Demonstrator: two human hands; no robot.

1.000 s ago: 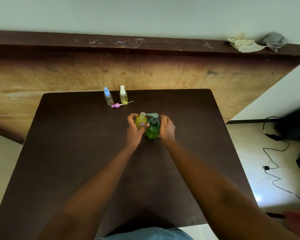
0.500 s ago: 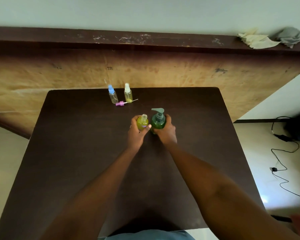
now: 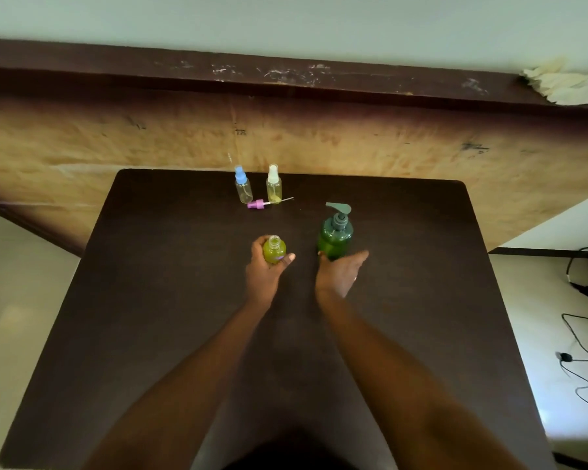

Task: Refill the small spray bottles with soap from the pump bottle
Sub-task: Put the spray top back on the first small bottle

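Note:
My left hand [image 3: 265, 271] grips a small uncapped spray bottle [image 3: 274, 250] filled with yellow-green liquid, standing on the dark table [image 3: 150, 300]. The green pump bottle [image 3: 335, 237] stands upright to its right. My right hand [image 3: 340, 274] is just in front of the pump bottle's base, fingers straight, not gripping it. A pink spray cap with its tube [image 3: 260, 203] lies on the table farther back. Beside the cap stand two capped spray bottles, one with a blue top [image 3: 242, 184] and one with a white top [image 3: 273, 184].
A wooden panel wall with a dark ledge [image 3: 286, 79] rises behind the table. Crumpled cloth [image 3: 557, 86] lies on the ledge at the right. Black cables [image 3: 581, 361] trail on the floor to the right of the table.
My right hand has let go of the pump bottle, which now stands farther right, apart from the small bottle. My left hand still holds the small bottle.

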